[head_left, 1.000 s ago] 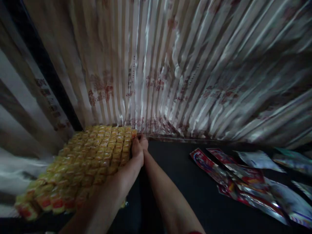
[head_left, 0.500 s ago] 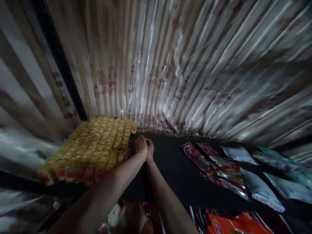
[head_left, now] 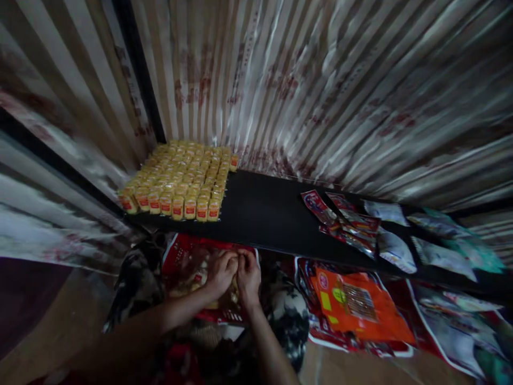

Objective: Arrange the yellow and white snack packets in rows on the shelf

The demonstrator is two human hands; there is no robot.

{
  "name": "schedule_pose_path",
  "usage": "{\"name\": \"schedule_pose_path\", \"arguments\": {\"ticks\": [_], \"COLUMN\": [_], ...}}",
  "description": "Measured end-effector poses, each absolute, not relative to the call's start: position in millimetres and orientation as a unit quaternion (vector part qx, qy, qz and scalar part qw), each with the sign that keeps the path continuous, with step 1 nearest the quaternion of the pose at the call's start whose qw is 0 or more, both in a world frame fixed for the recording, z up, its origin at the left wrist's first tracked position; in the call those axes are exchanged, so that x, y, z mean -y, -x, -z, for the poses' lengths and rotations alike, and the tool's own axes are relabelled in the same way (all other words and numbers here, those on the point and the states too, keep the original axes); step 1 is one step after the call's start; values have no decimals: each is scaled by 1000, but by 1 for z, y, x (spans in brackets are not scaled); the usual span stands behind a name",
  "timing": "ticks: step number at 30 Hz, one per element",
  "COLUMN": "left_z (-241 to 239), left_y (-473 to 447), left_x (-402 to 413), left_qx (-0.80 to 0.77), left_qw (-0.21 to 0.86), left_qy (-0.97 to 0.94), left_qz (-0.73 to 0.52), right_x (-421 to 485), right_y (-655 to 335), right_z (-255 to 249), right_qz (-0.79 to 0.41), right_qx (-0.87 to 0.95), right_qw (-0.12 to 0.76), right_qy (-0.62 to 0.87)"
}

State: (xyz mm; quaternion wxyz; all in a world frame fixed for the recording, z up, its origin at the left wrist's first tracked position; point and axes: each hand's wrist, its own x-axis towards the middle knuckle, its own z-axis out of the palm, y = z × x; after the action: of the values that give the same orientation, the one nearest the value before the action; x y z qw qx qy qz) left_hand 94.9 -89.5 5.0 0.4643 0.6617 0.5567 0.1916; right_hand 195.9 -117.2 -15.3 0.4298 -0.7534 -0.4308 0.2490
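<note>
Bag: a red, glossy plastic bag with white edging and printed pictures (head_left: 188, 262), lying below the front edge of the shelf, its mouth toward the person.
Bag contents: small yellowish pieces show through or inside it; blurred, so their kind cannot be told.
Bag state: crumpled and partly open at the near end, where both hands meet on it.
Left hand (head_left: 220, 275): fingers curled, resting on the bag's near right part, touching the other hand.
Right hand (head_left: 248, 275): fingers bent, pinching at the same spot, just beside the left; whether it grips a piece or the bag's film cannot be told.
</note>
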Motion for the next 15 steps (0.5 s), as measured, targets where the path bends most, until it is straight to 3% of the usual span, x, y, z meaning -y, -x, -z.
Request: {"name": "schedule_pose_path", "arguments": {"ticks": [3, 7, 10, 15], "left_z": [27, 51, 58, 70], "left_y": [-79, -82, -92, -95], "left_x": [102, 111, 116, 123], "left_qx": [-611, -627, -626, -625], "left_qw": [488, 501, 510, 543], "left_qy": [-622, -596, -590, -559], "left_qz": [-38, 15, 12, -33], "right_x": [134, 134, 131, 134], "right_y": [-196, -202, -201, -201], "right_z": [37, 56, 63, 70], "right_qz": [-260, -274, -277, -283], "right_qx": [458, 461, 460, 472], "right_qw": [238, 5, -27, 18], "right_qy": [816, 844, 844, 835]}}
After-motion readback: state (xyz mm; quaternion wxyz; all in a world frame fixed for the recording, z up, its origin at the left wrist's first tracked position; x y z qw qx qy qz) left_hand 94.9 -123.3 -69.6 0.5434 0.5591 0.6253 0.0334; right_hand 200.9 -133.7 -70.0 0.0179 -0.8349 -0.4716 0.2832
